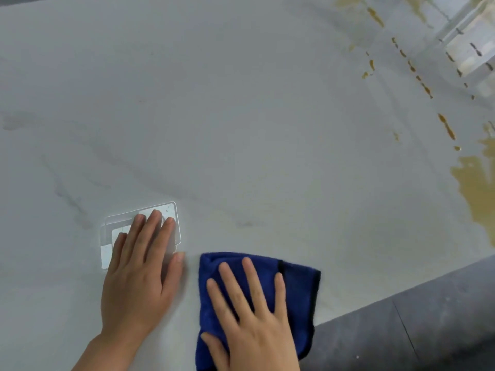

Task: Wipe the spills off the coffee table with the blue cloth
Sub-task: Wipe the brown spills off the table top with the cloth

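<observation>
Pale marble coffee table (241, 116), brown spills (479, 194) far right; left hand (139, 277) flat beside right hand (251, 311), flat on blue cloth (297, 290).

- Bench (214, 116): pale grey-white, marble-like pattern with faint darker grey veins running diagonally.
- Blue cloth (297, 287): deep royal blue, plain; a darker, near-black band along its right edge.
- Spills (479, 194): yellow-brown. One broad translucent patch at the right edge; a dotted line of darker amber droplets (423, 84) above it; lighter smears at top right.
- Clear plate (150, 220) under the left fingers: transparent, white rectangular patches showing through; possibly two stacked sheets, outline blurred.
- Floor (415, 330), lower right: dark charcoal grey, thin dark seam lines.
</observation>
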### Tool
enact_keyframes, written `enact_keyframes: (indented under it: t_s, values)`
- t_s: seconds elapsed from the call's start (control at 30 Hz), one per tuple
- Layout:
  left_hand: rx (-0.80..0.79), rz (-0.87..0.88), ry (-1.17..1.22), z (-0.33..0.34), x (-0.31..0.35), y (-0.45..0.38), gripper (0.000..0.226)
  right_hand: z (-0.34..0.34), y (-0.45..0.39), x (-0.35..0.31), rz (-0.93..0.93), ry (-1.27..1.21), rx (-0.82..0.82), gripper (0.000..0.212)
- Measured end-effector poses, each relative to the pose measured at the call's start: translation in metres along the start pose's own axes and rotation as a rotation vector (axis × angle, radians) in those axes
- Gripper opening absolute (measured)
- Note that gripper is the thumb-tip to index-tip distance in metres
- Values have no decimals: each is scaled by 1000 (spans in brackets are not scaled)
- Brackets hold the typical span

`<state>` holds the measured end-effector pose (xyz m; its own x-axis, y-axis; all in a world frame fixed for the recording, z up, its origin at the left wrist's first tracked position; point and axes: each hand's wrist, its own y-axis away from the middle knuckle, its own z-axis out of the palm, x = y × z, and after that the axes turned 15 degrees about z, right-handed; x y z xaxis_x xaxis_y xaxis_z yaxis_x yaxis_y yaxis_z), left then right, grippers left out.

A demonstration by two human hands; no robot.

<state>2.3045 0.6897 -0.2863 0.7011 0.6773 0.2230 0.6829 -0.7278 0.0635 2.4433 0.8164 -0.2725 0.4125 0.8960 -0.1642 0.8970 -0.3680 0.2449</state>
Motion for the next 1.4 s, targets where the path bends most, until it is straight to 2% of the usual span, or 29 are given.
enact_keyframes:
  t_s: [0.07,0.13,0.27,0.33,0.4,0.53,0.77,0.93,1.1,1.2,1.27,1.33,1.4]
  values:
    - [-3,5,-9,0,0,0,68,-3,-14,2,-37,-32,23,61]
    - [-2,6,-9,0,-1,0,68,-11,-34,17,11,-24,38,58]
    - [12,12,8,0,-1,1,68,-28,-57,82,356,38,6,62]
    - [20,8,19,-1,1,1,69,-27,-40,97,426,49,3,62]
    - [21,-1,25,-3,2,0,70,-24,-15,83,408,0,-12,63]
    - [9,-16,25,-3,4,0,73,-17,-9,47,216,6,-10,61]
    - [16,-13,26,-1,2,0,75,-33,-58,66,95,67,-28,55]
    - [12,-8,28,-3,4,-1,72,-39,-37,75,119,-53,16,54]
    - [13,-10,37,-1,1,-1,72,-51,-46,89,323,-362,234,37]
    - [5,-3,29,-1,1,-1,71,-56,-64,104,404,-360,147,35]
    - [5,-13,37,-2,1,-2,70,-59,-72,107,409,-415,91,21]
    - [7,-21,47,-2,2,-2,70,-63,-73,108,351,-463,126,6]
    - [9,-25,56,-2,3,-2,70,-68,-71,114,349,-607,95,13]
